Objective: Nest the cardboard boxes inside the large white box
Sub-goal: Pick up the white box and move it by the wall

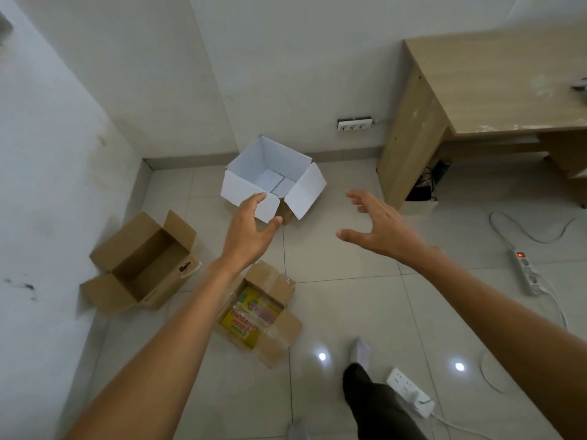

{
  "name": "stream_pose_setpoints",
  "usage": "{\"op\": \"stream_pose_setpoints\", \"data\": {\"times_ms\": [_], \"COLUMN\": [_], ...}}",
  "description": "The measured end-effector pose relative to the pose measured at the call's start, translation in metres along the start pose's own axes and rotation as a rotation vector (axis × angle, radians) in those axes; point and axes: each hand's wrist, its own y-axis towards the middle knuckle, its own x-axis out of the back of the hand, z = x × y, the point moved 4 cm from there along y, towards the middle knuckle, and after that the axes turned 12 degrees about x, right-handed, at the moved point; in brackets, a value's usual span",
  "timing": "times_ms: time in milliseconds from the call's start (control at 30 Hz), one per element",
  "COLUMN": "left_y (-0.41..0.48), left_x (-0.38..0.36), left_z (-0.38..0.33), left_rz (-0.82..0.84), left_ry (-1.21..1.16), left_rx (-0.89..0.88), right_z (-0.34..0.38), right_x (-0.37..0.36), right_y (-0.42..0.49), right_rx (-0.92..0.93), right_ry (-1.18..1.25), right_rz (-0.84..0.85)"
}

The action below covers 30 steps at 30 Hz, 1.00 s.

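The white box sits open on the floor near the corner of the room, its flaps folded outward and its inside bare apart from the bottom flaps. Both hands are stretched toward it, spread and holding nothing: the left hand hovers over the near flap with fingers curled as if to take its edge, though contact cannot be confirmed, and the right hand hangs in the air to the right of the box, apart from it. Two brown boxes wait nearer the person: a bigger one by the left wall, open and empty, and a smaller one with a yellow printed packet inside. The step in hand looks like readying the white box, so it would help to press the near flaps flat and outward, leaving the mouth fully clear. The bigger brown box should probably go in first, with its own flaps kept upright or tucked so they do not catch the white rim, then the smaller one inside that. The power strip and its cable lie well off to the right, near the desk.
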Motion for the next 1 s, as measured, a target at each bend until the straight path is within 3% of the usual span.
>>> {"op": "stream_pose_setpoints", "data": {"times_ms": [500,767,1000], "left_y": [0.197,0.296,0.414], "left_x": [-0.096,-0.109,-0.132], "left_z": [0.008,0.068,0.145], "left_rz": [-0.064,-0.063,0.02], "left_ry": [-0.076,-0.056,-0.008], "left_rx": [0.257,0.372,0.496], "right_z": [-0.159,-0.221,-0.28], "right_x": [-0.006,-0.062,-0.135], "right_y": [0.178,0.284,0.391], "right_rx": [-0.113,-0.133,-0.3], "right_ry": [0.226,0.215,0.345], "right_rz": [0.124,0.176,0.162]}}
